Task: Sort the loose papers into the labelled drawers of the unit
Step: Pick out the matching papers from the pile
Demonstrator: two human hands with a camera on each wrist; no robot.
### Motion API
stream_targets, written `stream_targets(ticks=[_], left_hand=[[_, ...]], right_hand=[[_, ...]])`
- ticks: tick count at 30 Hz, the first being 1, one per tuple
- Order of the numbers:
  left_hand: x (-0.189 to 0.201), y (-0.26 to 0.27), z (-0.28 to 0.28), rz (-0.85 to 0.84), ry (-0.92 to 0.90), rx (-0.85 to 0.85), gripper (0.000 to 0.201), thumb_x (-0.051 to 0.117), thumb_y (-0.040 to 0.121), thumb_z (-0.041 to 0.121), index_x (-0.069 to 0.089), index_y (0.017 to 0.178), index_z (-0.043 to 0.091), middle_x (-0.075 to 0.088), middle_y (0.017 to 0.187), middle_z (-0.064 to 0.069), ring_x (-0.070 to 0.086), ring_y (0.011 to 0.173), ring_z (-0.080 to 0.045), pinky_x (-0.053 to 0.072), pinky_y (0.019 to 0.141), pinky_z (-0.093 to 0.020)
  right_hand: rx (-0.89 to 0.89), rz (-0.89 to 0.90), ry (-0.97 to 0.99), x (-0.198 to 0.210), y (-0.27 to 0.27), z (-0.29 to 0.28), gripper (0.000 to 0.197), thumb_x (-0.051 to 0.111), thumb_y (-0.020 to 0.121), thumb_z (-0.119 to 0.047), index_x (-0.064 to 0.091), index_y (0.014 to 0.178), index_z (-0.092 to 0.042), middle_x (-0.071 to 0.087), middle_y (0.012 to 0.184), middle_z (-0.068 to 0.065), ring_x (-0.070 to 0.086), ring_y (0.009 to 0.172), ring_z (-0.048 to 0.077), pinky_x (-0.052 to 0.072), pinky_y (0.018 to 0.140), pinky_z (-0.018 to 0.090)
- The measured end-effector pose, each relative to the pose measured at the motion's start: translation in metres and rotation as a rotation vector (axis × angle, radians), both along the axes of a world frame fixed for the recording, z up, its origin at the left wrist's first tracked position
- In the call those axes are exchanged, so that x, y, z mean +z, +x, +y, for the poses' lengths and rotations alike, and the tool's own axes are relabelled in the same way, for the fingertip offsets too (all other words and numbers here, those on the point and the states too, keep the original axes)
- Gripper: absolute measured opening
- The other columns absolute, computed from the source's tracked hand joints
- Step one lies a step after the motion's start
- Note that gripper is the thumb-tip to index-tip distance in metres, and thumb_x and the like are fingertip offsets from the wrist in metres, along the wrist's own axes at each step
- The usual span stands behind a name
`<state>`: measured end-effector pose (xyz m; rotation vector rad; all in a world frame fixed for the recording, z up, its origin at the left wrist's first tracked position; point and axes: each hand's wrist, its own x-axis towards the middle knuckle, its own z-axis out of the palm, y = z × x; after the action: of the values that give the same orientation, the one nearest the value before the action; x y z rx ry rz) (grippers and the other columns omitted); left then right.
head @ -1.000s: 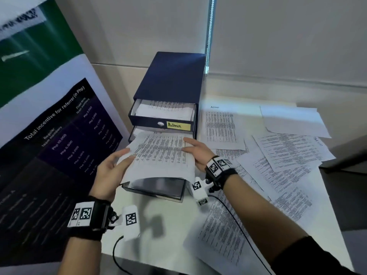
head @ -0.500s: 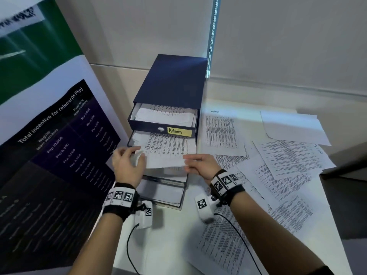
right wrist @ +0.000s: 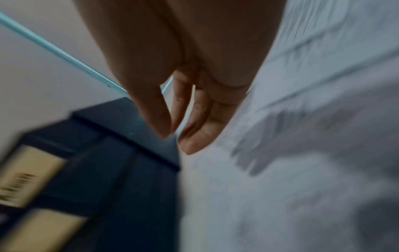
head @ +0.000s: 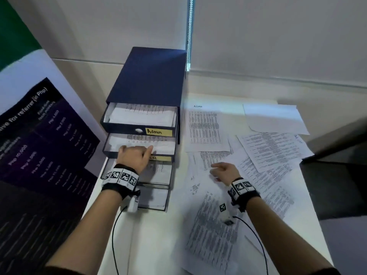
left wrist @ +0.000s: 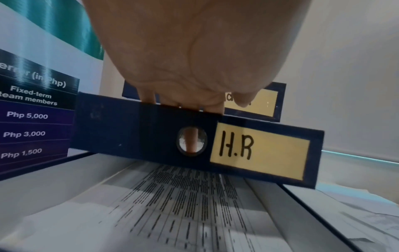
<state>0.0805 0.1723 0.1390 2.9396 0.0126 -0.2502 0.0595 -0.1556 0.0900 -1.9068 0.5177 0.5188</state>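
The dark blue drawer unit [head: 147,76] stands at the table's back left, all its drawers pulled partly out. The top drawer carries the label "Admin" [head: 158,132]. The second one carries the label "H.R" [left wrist: 259,151] and holds printed sheets [head: 147,142]. My left hand [head: 137,153] grips that drawer's front panel [left wrist: 129,133], fingers hooked over its top edge; one finger shows through the pull hole. My right hand [head: 224,171] hovers, relaxed and holding nothing, over the loose papers [head: 214,225]. The right wrist view is blurred.
Several printed sheets cover the table's right half, one headed "Admin" [head: 206,130]. Two lower drawers [head: 158,173] jut out below my left wrist. A large banner [head: 39,145] leans along the left side. A bead chain [head: 189,36] hangs behind the unit.
The sheet both hands held now lies in the H.R drawer. My left hand has shifted onto the drawer front. My right hand let go and moved right over the loose papers.
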Motion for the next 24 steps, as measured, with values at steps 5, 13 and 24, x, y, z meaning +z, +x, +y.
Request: stream_targets(ticks=[5, 13, 24], left_hand=[[0.018, 0.004, -0.048, -0.306, -0.102, -0.105, 0.014, 0.059, 0.093, 0.029, 0.071, 0.095, 0.023, 0.067, 0.094, -0.001, 0.061, 0.091, -0.025, 0.041, 0.092, -0.043], [-0.049, -0.020, -0.145, 0.202, -0.482, -0.215, 0.022, 0.065, 0.092, 0.026, 0.069, 0.113, 0.022, 0.071, 0.102, 0.001, 0.066, 0.092, -0.014, 0.051, 0.081, -0.024], [-0.140, -0.066, -0.185, 0.506, -0.465, 0.048, 0.055, 0.076, 0.085, 0.031, 0.058, 0.133, 0.010, 0.065, 0.131, -0.007, 0.060, 0.119, -0.025, 0.047, 0.100, -0.030]], right_hand=[[0.426, 0.203, -0.667, -0.055, -0.041, -0.060, 0.102, 0.088, 0.056, -0.055, 0.041, 0.141, -0.026, 0.038, 0.140, 0.006, 0.041, 0.129, 0.028, 0.044, 0.106, 0.045], [0.124, 0.196, -0.613, -0.069, -0.055, -0.065, 0.090, 0.094, 0.054, -0.042, 0.043, 0.125, -0.021, 0.031, 0.133, 0.012, 0.044, 0.119, 0.034, 0.050, 0.097, 0.048], [0.295, 0.035, -0.558, -0.080, -0.072, -0.088, 0.066, 0.070, 0.073, -0.065, 0.064, 0.116, -0.015, 0.046, 0.123, 0.005, 0.047, 0.112, 0.024, 0.046, 0.100, 0.041]])
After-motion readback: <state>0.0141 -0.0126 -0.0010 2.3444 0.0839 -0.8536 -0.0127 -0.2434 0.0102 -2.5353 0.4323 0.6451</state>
